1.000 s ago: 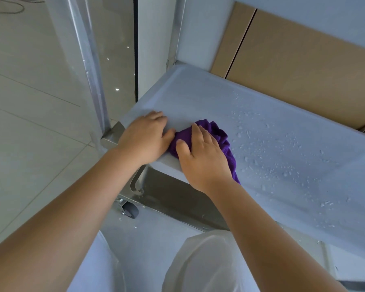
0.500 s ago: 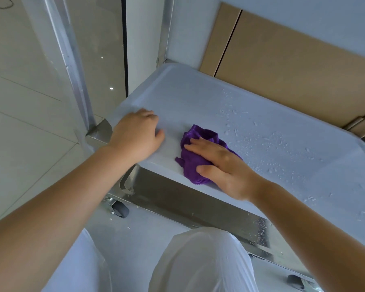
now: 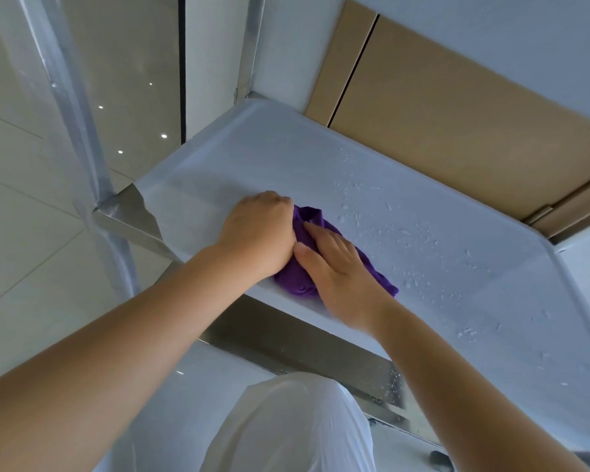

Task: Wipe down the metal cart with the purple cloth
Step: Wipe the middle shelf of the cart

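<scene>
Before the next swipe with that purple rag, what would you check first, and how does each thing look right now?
1. Purple cloth is on the cart shelf: ok.
2. Right hand presses flat on the cloth: ok.
3. Left hand sits at the shelf's near edge against the cloth; whether it grips the cloth: cannot tell.
4. Water droplets lie to the right of the cloth, not wiped yet: not ok.
5. Shelf part to the left of the hands shows no drops: ok.
6. Path to the right along the shelf has nothing standing in it: ok.
</scene>
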The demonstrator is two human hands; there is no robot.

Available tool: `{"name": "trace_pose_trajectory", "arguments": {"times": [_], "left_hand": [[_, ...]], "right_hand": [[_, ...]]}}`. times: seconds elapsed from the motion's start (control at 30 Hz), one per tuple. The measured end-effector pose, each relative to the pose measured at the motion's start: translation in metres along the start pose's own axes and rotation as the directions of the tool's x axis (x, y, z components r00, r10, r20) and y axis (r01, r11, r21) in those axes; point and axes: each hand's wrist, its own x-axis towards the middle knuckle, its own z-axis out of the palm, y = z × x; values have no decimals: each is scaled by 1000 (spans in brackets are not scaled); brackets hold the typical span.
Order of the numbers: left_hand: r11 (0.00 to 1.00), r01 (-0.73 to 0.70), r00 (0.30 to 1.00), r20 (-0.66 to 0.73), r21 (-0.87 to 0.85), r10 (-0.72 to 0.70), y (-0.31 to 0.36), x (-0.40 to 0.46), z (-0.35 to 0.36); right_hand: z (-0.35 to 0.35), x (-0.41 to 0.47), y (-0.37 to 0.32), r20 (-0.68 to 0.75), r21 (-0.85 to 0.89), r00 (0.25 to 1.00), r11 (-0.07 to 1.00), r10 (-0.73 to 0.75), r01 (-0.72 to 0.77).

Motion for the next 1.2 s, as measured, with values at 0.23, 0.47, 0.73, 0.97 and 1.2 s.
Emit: {"name": "trace_pose_trajectory", "arguments": {"times": [0.23, 0.47, 0.73, 0.97, 1.2], "left_hand": [[994, -36, 992, 120, -106, 48, 4, 8, 4], [995, 5, 994, 108, -99, 6, 8, 36, 18], [976, 83, 996, -8, -202, -86, 13, 48, 32], [996, 89, 993, 73, -16, -88, 14, 47, 38], [991, 83, 989, 116, 101, -94, 14, 50, 39]], "right_hand": [[-10, 5, 37, 226, 36, 974, 999, -27, 20], [-20, 37, 62, 253, 42, 967, 999, 20, -31], [-24, 75, 83, 219, 55, 972, 994, 84, -99], [-28, 102, 91, 194, 85, 973, 986, 123, -142], [-25, 136, 106, 158, 27, 979, 990, 130, -135]]}}
